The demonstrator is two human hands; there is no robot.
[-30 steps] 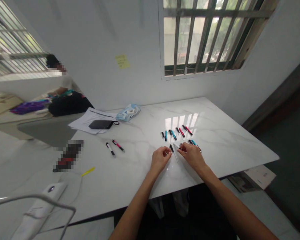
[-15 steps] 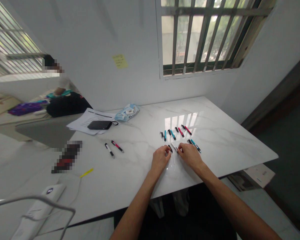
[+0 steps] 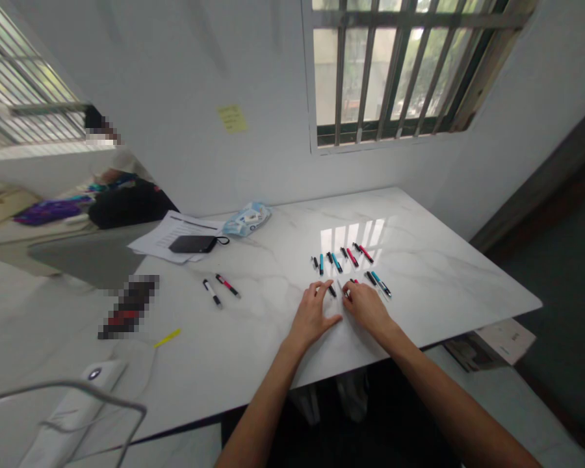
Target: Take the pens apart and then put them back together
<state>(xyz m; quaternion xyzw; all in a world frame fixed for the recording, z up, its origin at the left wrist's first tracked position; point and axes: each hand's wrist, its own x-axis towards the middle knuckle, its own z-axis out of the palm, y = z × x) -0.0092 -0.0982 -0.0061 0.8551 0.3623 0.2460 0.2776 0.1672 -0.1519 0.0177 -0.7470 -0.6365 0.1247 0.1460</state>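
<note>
- Left hand (image 3: 312,315): open, thumb and index finger spread well apart, palm side low over the tabletop; a short, dark cylindrical pen part (image 3: 332,292) lies just beside the index fingertip, contact being impossible to tell.
- Right hand (image 3: 369,307): fingers curled, thumb and fingertips together on a slim, pale pen part (image 3: 340,286), partly hidden by the fingers. The two hands are near each other but apart.
- Tabletop (image 3: 277,338): white, glossy, grey-veined like marble, beneath and around both hands.
- Beyond the hands: a row of smooth, tubular pen pieces, comprising two blue barrels (image 3: 337,262) and two red barrels (image 3: 352,257), each with a black piece alongside.
- Beyond the right hand's knuckles: a blue barrel (image 3: 380,282) beside a black grip (image 3: 371,277); a small red piece (image 3: 353,281) shows at the fingers.
- Left of the left hand: a white-and-black pen (image 3: 212,294) and a red-and-black pen (image 3: 228,286), lying slanted and apart.
- Farther left and beyond: a flat black case (image 3: 193,244) with a looped strap, on thin printed sheets (image 3: 149,244); beside them, a crinkled, soft blue-and-white packet (image 3: 247,219).
- Well left of the left hand: a narrow yellow strip (image 3: 168,338).
</note>
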